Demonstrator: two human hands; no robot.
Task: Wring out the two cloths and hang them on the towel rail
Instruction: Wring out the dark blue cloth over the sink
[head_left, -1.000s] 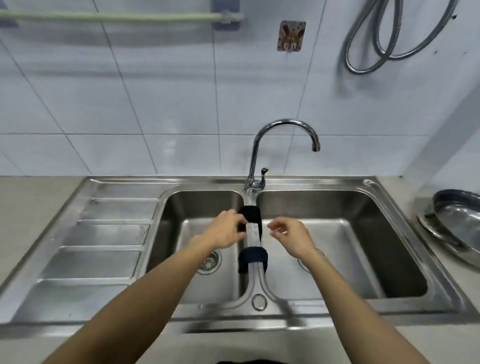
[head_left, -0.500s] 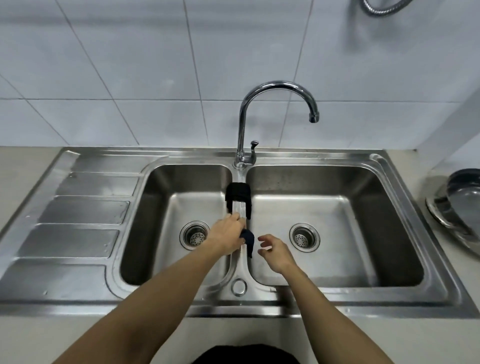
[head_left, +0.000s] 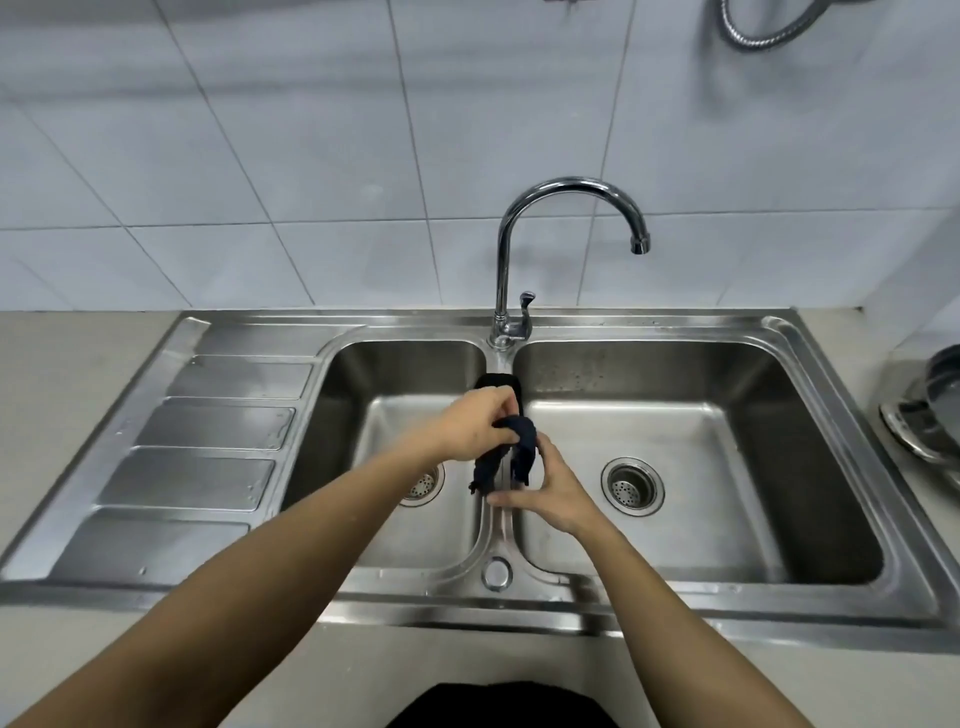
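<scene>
The sink (head_left: 810, 374) has two basins, and a narrow divider (head_left: 500, 525) runs between them from the tap (head_left: 506, 291) toward the near edge. Both hands work above the middle of this divider. The left hand (head_left: 467, 428) has its fingers curled around the top of a small dark cloth (head_left: 511, 452) and holds it lifted, so the two ends hang down loose over the divider. The right hand (head_left: 550, 493) is just below, with thumb and fingers bent in a ring around the hanging ends; I cannot tell if it already pinches them. The second cloth (head_left: 493, 382) lies draped over the divider, farther away, partly hidden behind the left hand. The cloth looks soft, limp and light; I judge it is wet, so it will drip and may slip a little. A good place to take it is near each end, one hand on each, to twist it over a basin. The towel rail is not in view.
</scene>
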